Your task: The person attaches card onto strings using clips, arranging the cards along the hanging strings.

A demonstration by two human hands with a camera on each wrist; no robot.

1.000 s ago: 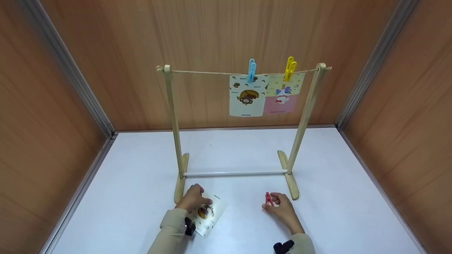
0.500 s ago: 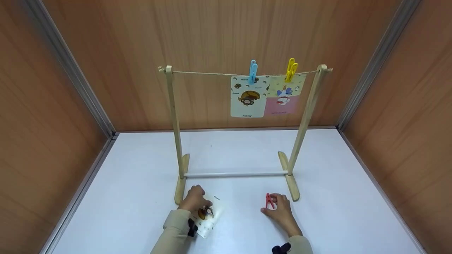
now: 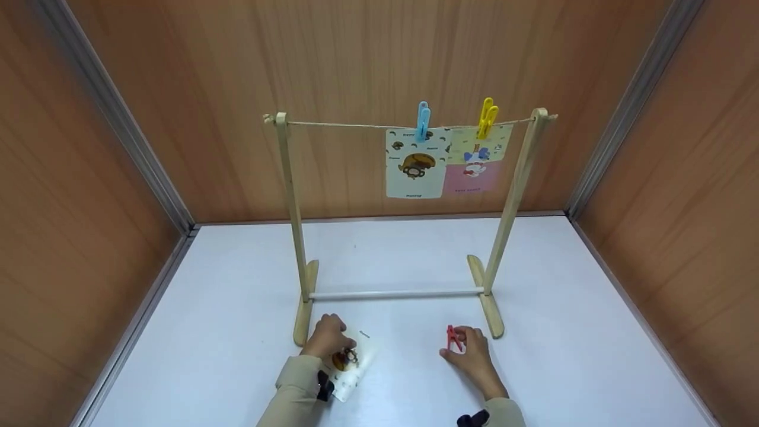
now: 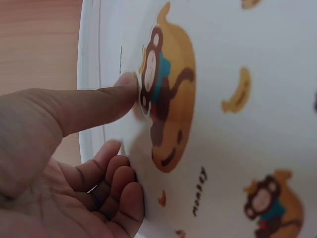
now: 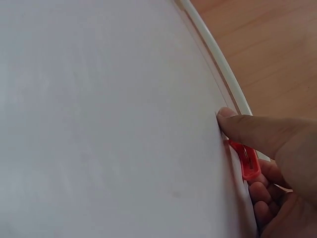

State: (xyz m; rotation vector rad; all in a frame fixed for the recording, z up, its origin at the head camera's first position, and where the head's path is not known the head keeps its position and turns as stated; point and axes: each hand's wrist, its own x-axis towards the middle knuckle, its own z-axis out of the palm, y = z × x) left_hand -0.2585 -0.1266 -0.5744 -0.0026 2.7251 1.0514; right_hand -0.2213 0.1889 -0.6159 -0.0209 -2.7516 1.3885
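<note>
White table [image 3: 237, 284], wood-panelled walls enclosing. Left hand [image 3: 325, 337] is pinching the card [image 3: 351, 363] lying beneath it; right hand [image 3: 470, 351] is gripping the red peg [image 3: 452, 337], rack [image 3: 403, 207] standing beyond both.

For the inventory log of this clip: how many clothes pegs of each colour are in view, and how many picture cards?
Blue peg, on the string: 1
Yellow peg, on the string: 1
Red peg, at the right hand on the table: 1
Picture cards: 3, namely the hanging monkey card, the hanging pink card, and the card under the left hand
Total: 6
</note>
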